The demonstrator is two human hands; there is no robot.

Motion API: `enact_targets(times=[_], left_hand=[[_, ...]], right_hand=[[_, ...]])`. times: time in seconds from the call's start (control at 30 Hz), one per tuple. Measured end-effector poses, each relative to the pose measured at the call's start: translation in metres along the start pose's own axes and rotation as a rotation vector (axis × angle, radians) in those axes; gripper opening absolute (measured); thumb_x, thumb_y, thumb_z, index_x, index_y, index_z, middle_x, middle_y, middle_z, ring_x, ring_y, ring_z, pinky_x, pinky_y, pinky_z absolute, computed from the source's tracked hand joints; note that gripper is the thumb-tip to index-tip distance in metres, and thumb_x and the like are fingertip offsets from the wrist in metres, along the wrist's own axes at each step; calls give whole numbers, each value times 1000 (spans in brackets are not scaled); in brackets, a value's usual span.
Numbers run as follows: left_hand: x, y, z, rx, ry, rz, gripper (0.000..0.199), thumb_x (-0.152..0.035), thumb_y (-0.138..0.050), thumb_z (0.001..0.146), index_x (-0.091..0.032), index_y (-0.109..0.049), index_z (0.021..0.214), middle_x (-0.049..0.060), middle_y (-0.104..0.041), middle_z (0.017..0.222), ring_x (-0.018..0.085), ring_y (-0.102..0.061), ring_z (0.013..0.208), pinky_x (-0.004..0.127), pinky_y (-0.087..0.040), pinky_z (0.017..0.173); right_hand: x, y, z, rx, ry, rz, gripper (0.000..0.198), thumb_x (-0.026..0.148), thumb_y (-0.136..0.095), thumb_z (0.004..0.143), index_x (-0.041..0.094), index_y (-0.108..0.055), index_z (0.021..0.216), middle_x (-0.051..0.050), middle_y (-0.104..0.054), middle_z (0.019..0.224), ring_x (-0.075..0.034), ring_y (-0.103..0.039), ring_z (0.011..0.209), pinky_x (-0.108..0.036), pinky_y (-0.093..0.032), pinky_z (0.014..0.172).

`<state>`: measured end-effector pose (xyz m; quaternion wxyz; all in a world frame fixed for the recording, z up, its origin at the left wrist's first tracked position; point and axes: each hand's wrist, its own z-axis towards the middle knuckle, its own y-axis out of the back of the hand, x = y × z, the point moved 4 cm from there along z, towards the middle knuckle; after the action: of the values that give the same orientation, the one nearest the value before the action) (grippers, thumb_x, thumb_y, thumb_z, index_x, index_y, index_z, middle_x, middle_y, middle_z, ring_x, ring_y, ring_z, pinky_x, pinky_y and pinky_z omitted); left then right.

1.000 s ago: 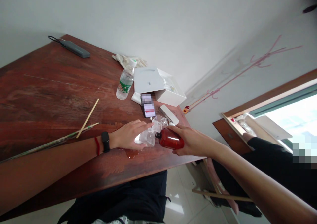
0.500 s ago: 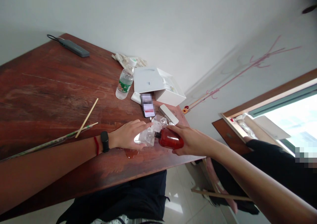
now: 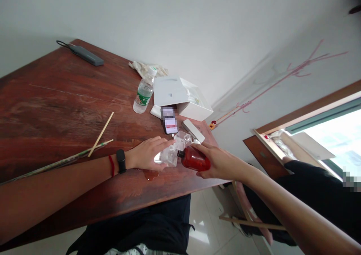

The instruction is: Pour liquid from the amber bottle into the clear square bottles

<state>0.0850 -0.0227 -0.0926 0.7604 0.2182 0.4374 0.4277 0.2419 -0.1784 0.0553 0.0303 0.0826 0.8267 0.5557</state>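
Observation:
My left hand (image 3: 149, 152) is closed around the side of a clear plastic container (image 3: 170, 158) on the wooden table (image 3: 70, 108). Tipped on its side in my right hand (image 3: 213, 160) is a red bottle (image 3: 196, 159), its black neck pointing left at the container's rim. Whether liquid is flowing from the neck is too small to make out. Just behind the container sits another clear plastic piece (image 3: 182, 138). A small puddle (image 3: 151, 175) lies on the table by my left hand.
Behind my hands are a phone (image 3: 170, 121), a white bar-shaped object (image 3: 193, 130), a white box (image 3: 171, 91) and a water bottle (image 3: 143, 91). A chopstick (image 3: 100, 134) lies to the left. Another person in dark clothes (image 3: 313, 198) is at the right.
The whole view has shifted slightly, moving everything a little to the right. Both hands keep their grips, and the red bottle stays tipped at the container.

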Motion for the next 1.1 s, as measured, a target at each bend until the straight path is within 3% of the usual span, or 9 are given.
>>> enact_targets(times=[0.43, 0.57, 0.77, 0.87, 1.0, 1.1], left_hand=[[-2, 1, 0, 3, 21, 4, 86, -42, -77, 91, -17, -40, 163, 14, -67, 138, 34, -62, 120, 48, -49, 110], [-4, 3, 1, 6, 28, -3, 83, -43, -77, 90, -18, -42, 162, 14, -68, 137, 35, -63, 120, 49, -49, 109], [-6, 7, 3, 33, 86, -15, 72, -33, -81, 82, -18, -52, 146, 13, -70, 132, 35, -66, 116, 49, -51, 104], [-5, 10, 3, 51, 145, -19, 67, -33, -82, 80, -18, -55, 139, 13, -71, 126, 35, -69, 112, 49, -54, 100], [-6, 15, 0, 40, 190, -42, 78, -40, -84, 81, -18, -49, 147, 16, -68, 139, 37, -69, 123, 51, -54, 109], [-6, 19, -4, 35, 238, -48, 85, -38, -85, 81, -21, -44, 153, 17, -65, 146, 38, -68, 130, 52, -54, 113]], right_hand=[[-15, -38, -9, -168, 43, 195, 94, 31, -84, 77, 24, -46, 162, -19, -65, 152, -41, -66, 135, -57, -53, 113], [-15, -43, -9, -194, 3, 217, 99, 34, -85, 73, 19, -45, 163, -22, -60, 159, -44, -66, 137, -59, -53, 113], [-20, -64, -5, -212, -43, 381, 93, 33, -89, 73, 19, -53, 157, -18, -71, 143, -38, -73, 125, -55, -57, 110], [-28, -77, -5, -310, -35, 528, 97, 41, -93, 73, 20, -51, 158, -19, -66, 151, -40, -67, 136, -58, -51, 118], [-39, -92, -8, -498, -24, 747, 103, 52, -95, 74, 22, -47, 161, -20, -59, 160, -41, -57, 148, -62, -41, 126], [-42, -109, -8, -613, 31, 927, 99, 52, -95, 76, 24, -48, 158, -19, -60, 159, -40, -57, 148, -61, -41, 127]])
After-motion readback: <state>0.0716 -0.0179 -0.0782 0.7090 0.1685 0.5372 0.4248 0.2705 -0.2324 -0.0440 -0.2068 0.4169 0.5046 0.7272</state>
